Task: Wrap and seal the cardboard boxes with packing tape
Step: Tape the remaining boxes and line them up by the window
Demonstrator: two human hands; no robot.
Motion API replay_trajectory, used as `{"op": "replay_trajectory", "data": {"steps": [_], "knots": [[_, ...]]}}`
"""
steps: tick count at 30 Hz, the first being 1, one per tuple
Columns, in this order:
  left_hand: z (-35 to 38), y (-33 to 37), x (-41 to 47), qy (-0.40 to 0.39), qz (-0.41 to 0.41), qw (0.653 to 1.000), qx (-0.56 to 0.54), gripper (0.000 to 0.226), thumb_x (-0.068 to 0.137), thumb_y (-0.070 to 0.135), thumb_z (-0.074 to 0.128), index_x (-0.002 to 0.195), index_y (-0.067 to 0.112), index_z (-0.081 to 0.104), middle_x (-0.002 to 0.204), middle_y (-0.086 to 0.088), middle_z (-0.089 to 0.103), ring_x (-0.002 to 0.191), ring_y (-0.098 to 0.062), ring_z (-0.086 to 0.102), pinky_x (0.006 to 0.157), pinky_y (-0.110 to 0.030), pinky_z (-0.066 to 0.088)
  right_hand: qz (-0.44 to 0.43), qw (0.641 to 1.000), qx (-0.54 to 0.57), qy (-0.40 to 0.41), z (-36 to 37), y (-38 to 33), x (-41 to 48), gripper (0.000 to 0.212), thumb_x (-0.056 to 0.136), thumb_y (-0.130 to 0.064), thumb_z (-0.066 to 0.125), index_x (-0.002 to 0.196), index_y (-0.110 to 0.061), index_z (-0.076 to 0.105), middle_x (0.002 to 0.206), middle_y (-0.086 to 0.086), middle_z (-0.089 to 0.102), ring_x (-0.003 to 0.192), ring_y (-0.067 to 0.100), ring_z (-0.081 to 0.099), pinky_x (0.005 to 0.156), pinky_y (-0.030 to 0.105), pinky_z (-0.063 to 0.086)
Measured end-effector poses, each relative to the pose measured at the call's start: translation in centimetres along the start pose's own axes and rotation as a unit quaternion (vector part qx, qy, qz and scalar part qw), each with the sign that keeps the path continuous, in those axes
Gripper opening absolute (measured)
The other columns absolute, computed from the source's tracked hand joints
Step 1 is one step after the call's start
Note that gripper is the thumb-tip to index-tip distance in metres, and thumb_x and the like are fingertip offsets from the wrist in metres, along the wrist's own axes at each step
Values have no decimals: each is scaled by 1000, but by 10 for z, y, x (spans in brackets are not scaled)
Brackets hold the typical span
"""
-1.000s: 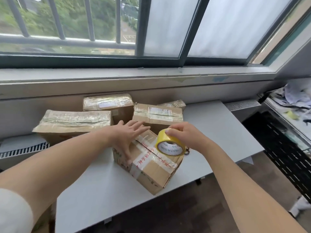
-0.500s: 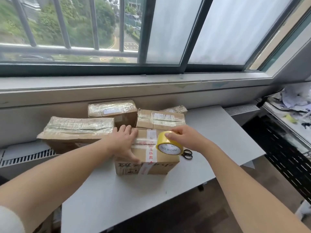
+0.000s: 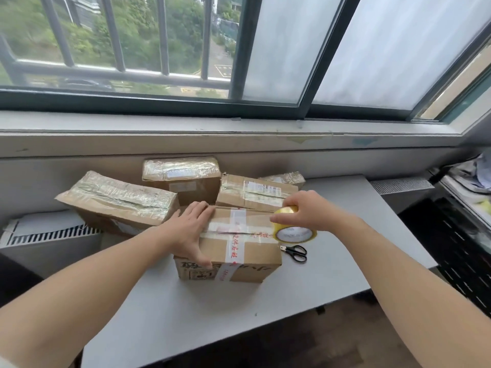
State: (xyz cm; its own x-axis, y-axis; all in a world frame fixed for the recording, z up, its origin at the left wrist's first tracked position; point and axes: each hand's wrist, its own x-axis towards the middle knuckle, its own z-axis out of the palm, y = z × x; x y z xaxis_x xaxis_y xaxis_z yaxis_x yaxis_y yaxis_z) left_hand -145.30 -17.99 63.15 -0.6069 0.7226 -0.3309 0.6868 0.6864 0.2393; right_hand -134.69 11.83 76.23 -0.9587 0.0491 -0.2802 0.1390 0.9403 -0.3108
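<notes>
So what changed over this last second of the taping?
The front cardboard box, tilted a second ago, now lies flat on the table. The left hand stayed on its left end. The right hand kept gripping the yellow tape roll, moving it to the box's right edge. The scissors came into view. The wrapped boxes behind stayed put.

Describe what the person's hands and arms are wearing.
The left hand and right hand are bare: no gloves, rings or watch show. The left forearm and right forearm are uncovered too. A pale sliver at the bottom left corner may be a sleeve, but too little shows to tell.
</notes>
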Motion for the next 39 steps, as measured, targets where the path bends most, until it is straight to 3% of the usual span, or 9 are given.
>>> {"op": "replay_trajectory", "data": {"steps": [4, 10, 17, 23, 28, 33, 36, 39], "knots": [[-1, 11, 1, 2, -22, 1000, -16, 155, 48, 94, 66, 161, 23, -12, 167, 5, -8, 156, -22, -14, 125, -56, 19, 42, 998, -28, -32, 0, 53, 2, 76, 68, -86, 60, 76, -11, 66, 71, 5, 64, 72, 22, 61, 58, 32, 40], [4, 17, -1, 15, -55, 998, -33, 157, 46, 95, 66, 162, 22, -9, 166, 7, -7, 156, -17, -12, 122, -54, 28, 23, 997, -53, -41, 24, 82, 37, 62, 79, -77, 65, 66, -17, 60, 66, 2, 60, 70, 20, 59, 57, 33, 40], [2, 20, 1, -4, -73, 997, -31, 157, 47, 95, 67, 161, 25, -15, 163, 16, -14, 155, -14, -14, 124, -52, 24, -8, 995, -56, -78, 42, 99, 62, 60, 85, -72, 63, 77, -13, 64, 70, 0, 57, 70, 18, 55, 59, 33, 40], [3, 19, 7, -7, -74, 997, -33, 159, 44, 97, 66, 161, 24, -13, 166, 11, -13, 156, -16, -14, 126, -47, 21, -16, 997, -32, -66, 37, 109, 59, 54, 86, -74, 61, 76, -21, 63, 74, -1, 60, 69, 13, 54, 57, 31, 39], [9, 14, 7, 0, -71, 996, -46, 163, 40, 103, 61, 162, 25, -14, 167, 12, -16, 156, -14, -17, 127, -50, 18, -23, 996, -51, -70, 55, 112, 69, 67, 85, -75, 60, 77, -9, 63, 76, 6, 61, 70, 17, 55, 56, 34, 35], [6, 21, 4, -37, -78, 995, 57, 153, 51, 110, 37, 154, 22, -35, 159, 5, -45, 148, -17, -39, 125, -57, -11, -17, 996, -15, -82, 70, 119, 76, 66, 85, -76, 59, 75, -11, 61, 68, 3, 59, 68, 18, 57, 56, 33, 36], [13, 32, -6, -23, -85, 987, 136, 131, 72, 103, 21, 150, 16, -38, 158, -3, -46, 145, -19, -44, 121, -60, -19, -13, 997, 12, -79, 73, 120, 74, 60, 88, -71, 60, 70, -15, 55, 63, -1, 51, 60, 14, 48, 55, 31, 32], [26, 47, -14, 15, -110, 983, 144, 122, 77, 98, 4, 153, 9, -32, 160, -10, -40, 147, -24, -40, 121, -60, -17, -14, 996, 28, -78, 77, 122, 74, 60, 88, -72, 60, 72, -13, 59, 65, 0, 55, 61, 14, 50, 56, 31, 34]]}}
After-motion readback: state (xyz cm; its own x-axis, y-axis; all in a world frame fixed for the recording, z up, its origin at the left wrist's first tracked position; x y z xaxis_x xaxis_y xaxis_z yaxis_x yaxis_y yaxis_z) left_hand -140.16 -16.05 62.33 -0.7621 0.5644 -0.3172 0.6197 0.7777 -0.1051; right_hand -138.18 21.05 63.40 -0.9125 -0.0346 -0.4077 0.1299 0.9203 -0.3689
